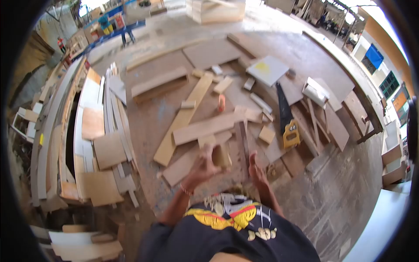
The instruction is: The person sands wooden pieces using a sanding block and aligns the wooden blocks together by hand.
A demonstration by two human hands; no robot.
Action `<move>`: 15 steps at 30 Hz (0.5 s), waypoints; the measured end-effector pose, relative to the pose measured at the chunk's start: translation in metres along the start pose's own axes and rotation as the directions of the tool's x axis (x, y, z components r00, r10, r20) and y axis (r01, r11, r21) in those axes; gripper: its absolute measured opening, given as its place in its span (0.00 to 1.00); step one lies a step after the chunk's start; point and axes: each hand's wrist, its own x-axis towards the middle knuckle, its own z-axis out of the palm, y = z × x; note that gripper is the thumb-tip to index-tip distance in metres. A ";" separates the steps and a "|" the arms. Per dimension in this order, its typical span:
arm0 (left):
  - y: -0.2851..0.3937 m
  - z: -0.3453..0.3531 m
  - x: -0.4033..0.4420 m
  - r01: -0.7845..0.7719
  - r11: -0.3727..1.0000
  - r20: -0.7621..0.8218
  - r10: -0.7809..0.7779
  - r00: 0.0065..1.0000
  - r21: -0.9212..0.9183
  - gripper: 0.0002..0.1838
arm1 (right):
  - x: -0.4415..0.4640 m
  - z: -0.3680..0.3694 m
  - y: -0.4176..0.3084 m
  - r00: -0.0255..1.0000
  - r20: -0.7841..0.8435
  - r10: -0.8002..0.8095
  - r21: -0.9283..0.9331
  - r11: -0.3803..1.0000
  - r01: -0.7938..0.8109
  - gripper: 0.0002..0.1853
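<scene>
My left hand (201, 168), with a beaded bracelet at the wrist, curls its fingers around a small wooden block (224, 158) above the near edge of the work table. My right hand (259, 171) is held upright and stretched out, its palm facing left. Just left of it is a long dark wooden strip (241, 139); whether palm and strip touch is unclear. Beyond both hands a pale board (205, 127) lies across a longer yellowish plank (185, 118). A handsaw with a yellow handle (291, 134) rests to the right among offcuts.
The work table (150, 115) carries several offcuts, an orange object (221, 103) and a white panel with a yellow mark (267, 70). Stacked boards (94, 144) stand on the left. A pale wooden stack (216, 11) is at the back. A distant person (104, 24) is at upper left.
</scene>
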 end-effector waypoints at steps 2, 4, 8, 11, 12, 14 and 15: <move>-0.004 0.004 -0.007 0.028 0.999 -0.067 -0.026 0.997 0.032 0.46 | -0.013 0.001 -0.009 0.987 0.036 -0.154 -0.175 0.972 0.158 0.33; -0.004 0.001 -0.005 0.039 0.998 -0.098 -0.034 0.995 0.052 0.45 | -0.024 0.003 -0.026 0.995 0.046 -0.094 -0.232 0.967 0.102 0.31; -0.005 0.005 -0.005 0.041 0.998 0.002 -0.041 0.999 0.049 0.45 | -0.035 0.013 -0.030 0.949 0.067 -0.308 -0.511 0.807 0.298 0.25; 0.004 0.005 -0.007 -0.015 0.998 0.066 0.019 0.998 -0.063 0.44 | -0.020 0.013 -0.018 0.966 0.059 -0.253 -0.464 0.849 0.251 0.24; 0.005 0.012 -0.009 -0.063 0.997 0.083 0.067 0.994 -0.055 0.43 | -0.012 0.010 -0.014 0.971 0.069 -0.227 -0.428 0.873 0.235 0.24; 0.010 0.020 -0.009 -0.149 0.987 0.102 0.154 0.983 -0.053 0.43 | -0.004 0.007 -0.012 0.980 0.078 -0.184 -0.431 0.880 0.200 0.24; 0.011 0.019 -0.008 -0.021 0.992 0.077 0.030 0.997 -0.121 0.42 | -0.006 0.006 -0.018 0.978 0.096 -0.185 -0.439 0.874 0.209 0.24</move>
